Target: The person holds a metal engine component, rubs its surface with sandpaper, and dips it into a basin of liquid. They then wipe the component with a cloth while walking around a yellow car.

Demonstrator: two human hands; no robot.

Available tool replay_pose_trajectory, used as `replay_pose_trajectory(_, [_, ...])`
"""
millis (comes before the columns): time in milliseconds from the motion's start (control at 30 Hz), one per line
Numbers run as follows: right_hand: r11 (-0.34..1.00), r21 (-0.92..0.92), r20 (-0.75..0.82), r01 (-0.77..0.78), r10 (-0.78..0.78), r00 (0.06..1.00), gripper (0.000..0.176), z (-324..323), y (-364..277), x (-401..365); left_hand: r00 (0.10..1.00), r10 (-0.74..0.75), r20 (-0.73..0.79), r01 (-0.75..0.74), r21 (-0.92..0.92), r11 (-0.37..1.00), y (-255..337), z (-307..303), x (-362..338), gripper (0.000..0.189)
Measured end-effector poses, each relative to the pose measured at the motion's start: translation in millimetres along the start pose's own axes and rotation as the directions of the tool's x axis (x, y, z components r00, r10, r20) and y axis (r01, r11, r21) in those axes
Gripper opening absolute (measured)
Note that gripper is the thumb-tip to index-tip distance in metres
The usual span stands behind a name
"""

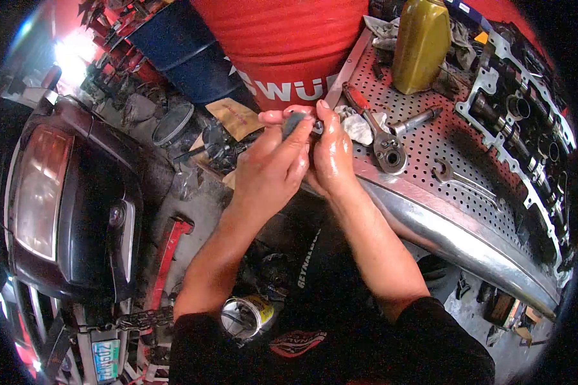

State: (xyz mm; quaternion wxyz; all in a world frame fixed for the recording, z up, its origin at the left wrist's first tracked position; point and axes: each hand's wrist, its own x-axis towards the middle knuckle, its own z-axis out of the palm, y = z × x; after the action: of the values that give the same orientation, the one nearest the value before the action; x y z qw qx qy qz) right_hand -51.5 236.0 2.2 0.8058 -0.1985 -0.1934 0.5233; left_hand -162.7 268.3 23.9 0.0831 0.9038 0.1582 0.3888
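Note:
My left hand (270,162) is closed in a pinch on a small grey scouring pad (293,123). Wet and shiny, my right hand (334,154) curls around a small metal part (318,127), with the thumb pointing up. The pad and the part meet between my fingers, which hide most of the part; its exact kind does not show. Both hands are close together in front of the red drum (289,54), at the left edge of the perforated metal workbench (424,151).
On the bench lie a ratchet (390,153), a wrench (462,181), a yellow oil bottle (420,48) and a cylinder head (526,135). A dark car (77,205) stands at left. Below is an open can (247,316), near a red metal bar (167,260).

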Motion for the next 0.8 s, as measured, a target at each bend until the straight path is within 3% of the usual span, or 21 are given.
replay_pose_trajectory(67, [0.999,-0.006,0.015,0.037,-0.037,0.999,0.044,-4,5,3,0.994,-0.057,0.090,0.060,-0.040,0.997,-5,5,-2,0.040])
replay_pose_trajectory(100, [0.997,-0.042,0.052,0.067,-0.065,0.997,0.044,-9,8,4,0.987,-0.111,0.113,0.134,-0.230,0.964,-7,6,-2,0.043])
replay_pose_trajectory(133, [0.993,-0.079,0.090,0.093,-0.086,0.992,0.043,-13,10,3,0.928,-0.268,0.260,0.359,-0.426,0.830,-7,1,-3,0.043])
replay_pose_trajectory(167, [0.999,-0.017,0.083,0.050,-0.048,0.995,0.044,-10,7,-3,0.823,-0.376,0.426,0.566,-0.556,0.609,-3,-9,-1,0.043])
replay_pose_trajectory(267, [0.997,0.073,0.065,0.019,-0.023,0.998,0.046,-8,7,-1,0.875,-0.349,0.336,0.468,-0.400,0.788,1,-6,-7,0.043])
replay_pose_trajectory(300, [1.000,-0.016,0.030,0.022,-0.022,0.999,0.051,-9,8,0,0.973,-0.156,0.172,0.175,-0.102,0.979,-4,2,-6,0.043])
replay_pose_trajectory(333, [0.999,-0.007,0.024,0.031,-0.031,0.999,0.052,-8,8,2,0.990,0.017,0.137,-0.035,0.137,0.990,-6,2,-5,0.043])
replay_pose_trajectory(367, [1.000,0.002,0.017,0.030,-0.030,0.999,0.053,-5,9,3,0.977,0.188,0.097,-0.211,0.386,0.898,-8,3,-4,0.043])
replay_pose_trajectory(467, [0.995,-0.079,0.000,0.059,-0.060,0.998,0.062,-8,15,8,0.976,0.168,0.141,-0.210,0.381,0.900,-12,-2,-2,0.043])
replay_pose_trajectory(500, [0.998,-0.053,0.014,0.046,-0.045,0.999,0.061,-7,12,3,0.987,0.106,0.117,-0.130,0.224,0.966,-8,-1,-4,0.043])
replay_pose_trajectory(533, [0.999,-0.028,0.027,0.035,-0.034,0.999,0.059,-9,9,1,0.971,-0.136,0.195,0.162,-0.126,0.979,-6,-2,-6,0.043])
replay_pose_trajectory(567, [0.998,-0.058,0.004,0.028,-0.028,1.000,0.061,-12,8,-1,0.881,-0.325,0.345,0.455,-0.422,0.784,-3,-4,-9,0.043])
replay_pose_trajectory(633, [0.999,0.013,0.063,0.040,-0.040,0.997,0.061,-13,6,-3,0.811,-0.397,0.430,0.583,-0.535,0.612,4,-4,-9,0.042])
replay_pose_trajectory(700, [0.998,0.006,0.075,0.068,-0.069,0.995,0.061,-11,7,-2,0.940,-0.241,0.243,0.304,-0.273,0.912,8,0,-4,0.040])
replay_pose_trajectory(733, [0.995,-0.039,0.062,0.092,-0.090,0.994,0.061,-9,9,1,0.980,-0.125,0.152,0.138,-0.076,0.988,5,2,-1,0.039])
replay_pose_trajectory(767, [0.991,-0.086,0.048,0.100,-0.096,0.994,0.061,-8,11,1,0.994,0.031,0.103,-0.048,0.168,0.985,-4,2,0,0.038])
replay_pose_trajectory(800, [0.987,-0.110,0.097,0.115,-0.105,0.990,0.061,-8,13,4,0.977,0.186,0.101,-0.211,0.410,0.888,-8,0,-4,0.037])
